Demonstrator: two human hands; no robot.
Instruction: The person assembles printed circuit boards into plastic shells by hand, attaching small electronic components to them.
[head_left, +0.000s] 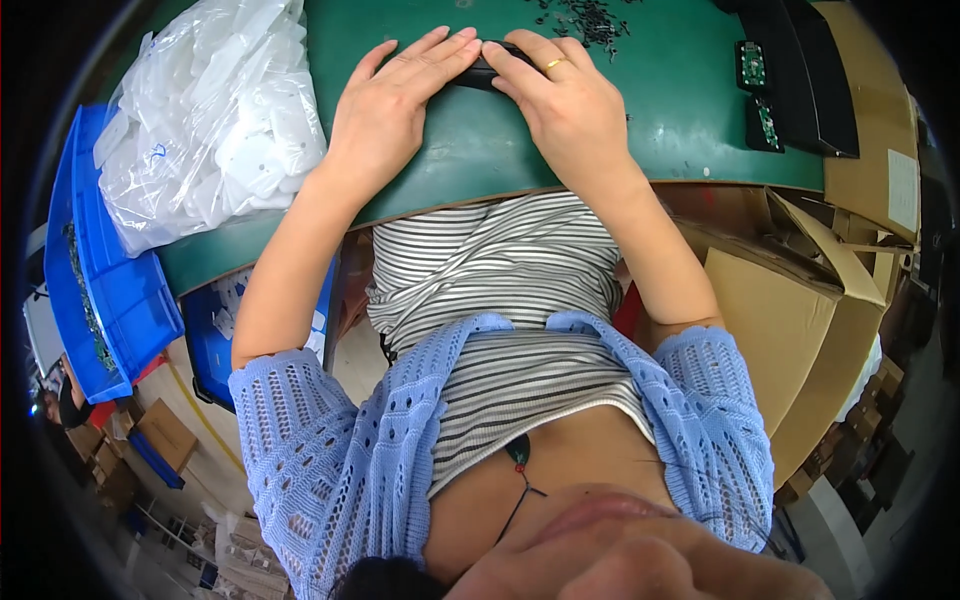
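A small black plastic part (pixel 478 76) lies low over the green tabletop, mostly covered by both hands. My left hand (pixel 395 105) is closed on its left side, with the fingers laid across the top. On the other side, my right hand (pixel 575 105), with a ring on one finger, grips the same part with bent fingers and thumb. The fingertips of the two hands nearly meet over it. Just beyond my right hand is a scattered heap of small black pieces (pixel 590 22), too small to name.
A clear bag of white plastic pieces (pixel 215 130) fills the left of the green table (pixel 450 160). Beside it hangs a blue bin (pixel 125 290). At right are two small green circuit boards (pixel 751 66), a black box-like object (pixel 815 85) and open cardboard boxes (pixel 770 310).
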